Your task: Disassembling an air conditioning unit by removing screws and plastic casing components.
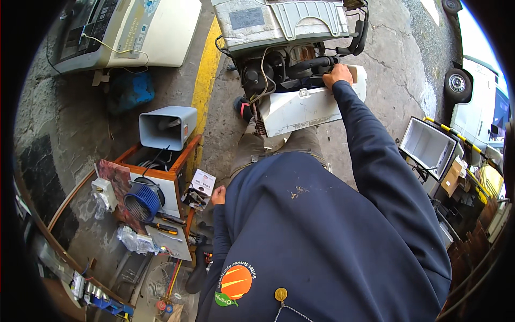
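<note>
In front of me an opened washing machine (pixel 252 24) lies tipped over, its hoses and a dark round motor (pixel 252 77) exposed. A white metal panel (pixel 303 110) stands across its near side, against my legs. My right hand (pixel 338 76) is closed over the panel's inner edge, close beside a thick black hose (pixel 311 65). My left hand (pixel 218 195) hangs low by my left side, next to a small white box (pixel 203 181) with dark parts on it. Its fingers are mostly hidden against my sleeve and body.
A wooden stand (pixel 182 155) at left carries a grey horn-shaped housing (pixel 167 127), a blue fan wheel (pixel 142 203) and screwdrivers (pixel 164 227). Another white appliance (pixel 161 32) stands far left. A white open bin (pixel 429 145) and a parked white vehicle (pixel 477 91) are at right.
</note>
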A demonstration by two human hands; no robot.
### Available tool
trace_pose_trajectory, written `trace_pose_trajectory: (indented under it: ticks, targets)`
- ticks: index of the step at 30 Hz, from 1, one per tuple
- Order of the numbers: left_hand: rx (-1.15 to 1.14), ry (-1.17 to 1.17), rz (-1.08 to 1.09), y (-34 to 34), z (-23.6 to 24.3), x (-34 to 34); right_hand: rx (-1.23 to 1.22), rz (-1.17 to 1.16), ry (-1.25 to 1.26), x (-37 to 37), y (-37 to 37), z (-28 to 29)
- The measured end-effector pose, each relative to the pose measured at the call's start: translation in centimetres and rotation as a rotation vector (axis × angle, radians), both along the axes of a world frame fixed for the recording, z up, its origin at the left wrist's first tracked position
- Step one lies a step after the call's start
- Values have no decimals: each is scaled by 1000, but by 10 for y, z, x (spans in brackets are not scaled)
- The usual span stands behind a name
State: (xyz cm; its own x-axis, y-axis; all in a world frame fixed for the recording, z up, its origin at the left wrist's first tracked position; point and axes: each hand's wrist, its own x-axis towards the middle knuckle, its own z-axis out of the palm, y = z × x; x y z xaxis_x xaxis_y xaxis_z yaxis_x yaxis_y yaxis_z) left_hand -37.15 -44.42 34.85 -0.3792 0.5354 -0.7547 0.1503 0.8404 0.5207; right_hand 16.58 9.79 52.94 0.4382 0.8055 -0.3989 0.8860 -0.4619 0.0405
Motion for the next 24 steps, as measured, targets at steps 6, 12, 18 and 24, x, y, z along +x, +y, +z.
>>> trace_pose_trajectory:
  ticks: [6,12,18,24]
  targets:
    - [-27,-46,67,-9,5,16,-140,-32,23,-3,14,-4]
    - [34,-74,-60,58,71,24,-105,-118,43,1,12,2]
    - [26,-8,-9,39,22,2,-64,-31,44,8,9,-12]
    - [-85,-50,58,113,83,18,-57,-27,56,13,12,4]
